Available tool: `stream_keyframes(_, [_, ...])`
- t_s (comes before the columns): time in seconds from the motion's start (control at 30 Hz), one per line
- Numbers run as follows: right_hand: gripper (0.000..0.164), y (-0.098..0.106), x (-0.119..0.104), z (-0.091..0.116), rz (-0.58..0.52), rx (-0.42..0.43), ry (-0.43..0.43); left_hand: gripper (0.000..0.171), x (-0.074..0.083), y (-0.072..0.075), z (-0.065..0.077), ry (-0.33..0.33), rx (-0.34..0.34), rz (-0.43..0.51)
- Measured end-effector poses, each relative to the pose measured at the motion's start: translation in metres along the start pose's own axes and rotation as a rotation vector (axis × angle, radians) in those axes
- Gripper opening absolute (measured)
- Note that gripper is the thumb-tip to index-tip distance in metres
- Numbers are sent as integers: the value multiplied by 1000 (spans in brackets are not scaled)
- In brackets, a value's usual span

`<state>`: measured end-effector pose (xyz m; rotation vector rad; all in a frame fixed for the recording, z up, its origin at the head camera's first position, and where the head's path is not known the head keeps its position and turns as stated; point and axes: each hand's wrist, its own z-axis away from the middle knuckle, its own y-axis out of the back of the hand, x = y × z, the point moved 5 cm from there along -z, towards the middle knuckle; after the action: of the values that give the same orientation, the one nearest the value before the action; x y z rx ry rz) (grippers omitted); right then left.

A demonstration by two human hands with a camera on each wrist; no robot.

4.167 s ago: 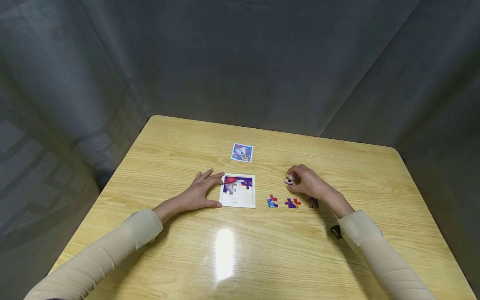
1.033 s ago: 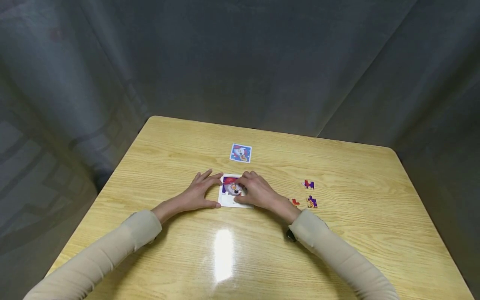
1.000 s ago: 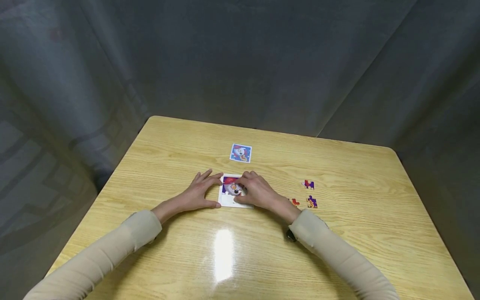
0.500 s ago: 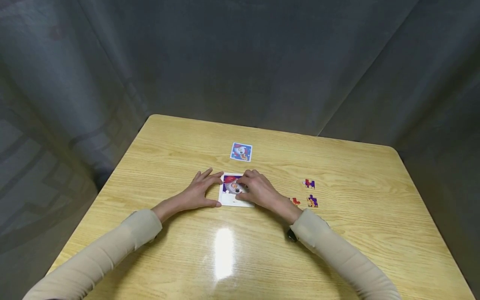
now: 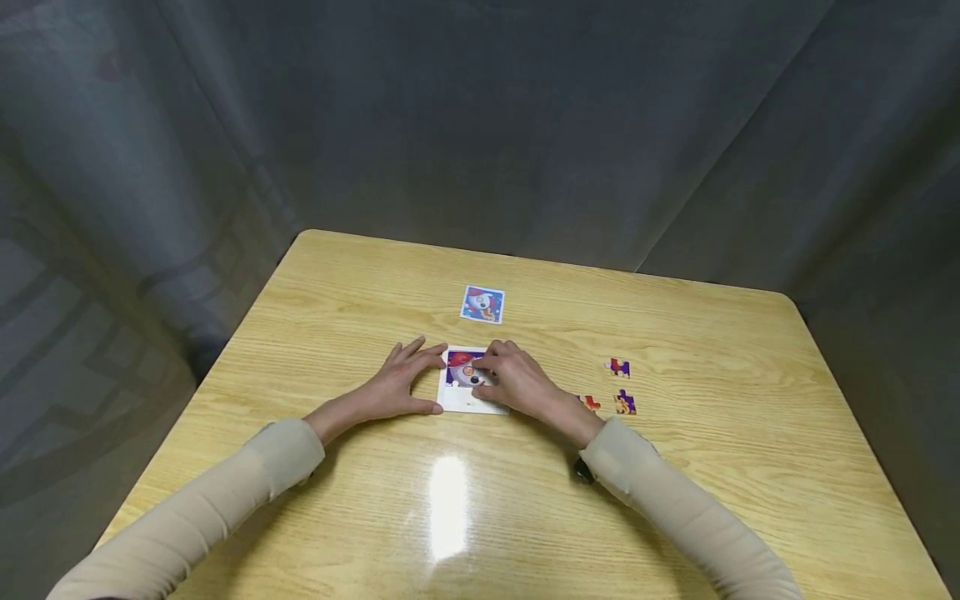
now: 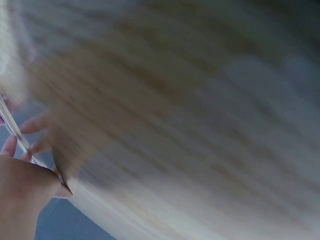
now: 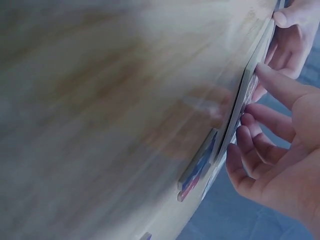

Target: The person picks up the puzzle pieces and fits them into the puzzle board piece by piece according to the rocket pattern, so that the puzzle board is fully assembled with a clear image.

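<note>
A square jigsaw board [image 5: 459, 403] with a white border lies in front of me. Purple, red and grey picture pieces fill its upper part, and the lower part is bare white. My left hand [image 5: 393, 387] is spread at the left edge, index finger and thumb touching the border. Over the right side, my right hand [image 5: 522, 385] pinches a white jigsaw piece with a black spot [image 5: 475, 379] between thumb and fingers, down in the picture area; the hand hides part of it. In the right wrist view a blue and red jigsaw piece [image 7: 198, 165] lies close beside the board.
Right of the board lie loose jigsaw pieces: a red and purple one [image 5: 619, 367], a purple and orange one [image 5: 625, 402], and a red one [image 5: 591, 402] partly behind the right forearm. A small printed picture card [image 5: 482, 304] lies beyond the board on the wooden table [image 5: 360, 292].
Since the oldest frame my right hand has carried the white piece left from beside the loose pieces onto the board. Over the last second it has shifted only slightly there. My left hand stays put.
</note>
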<state>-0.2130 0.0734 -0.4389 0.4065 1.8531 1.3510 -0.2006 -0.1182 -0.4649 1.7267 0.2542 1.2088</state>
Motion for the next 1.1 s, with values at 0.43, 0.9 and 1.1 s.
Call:
stream_keyframes(0.43, [37, 1, 0, -3, -2, 30, 6, 61, -1, 1, -1, 13, -3, 2])
stream_keyframes(0.9, [32, 20, 21, 18, -58, 102, -33, 62, 0, -2, -1, 18, -9, 5])
stream_keyframes(1.1, [27, 50, 68, 52, -75, 190, -153, 62, -1, -2, -2, 14, -15, 7])
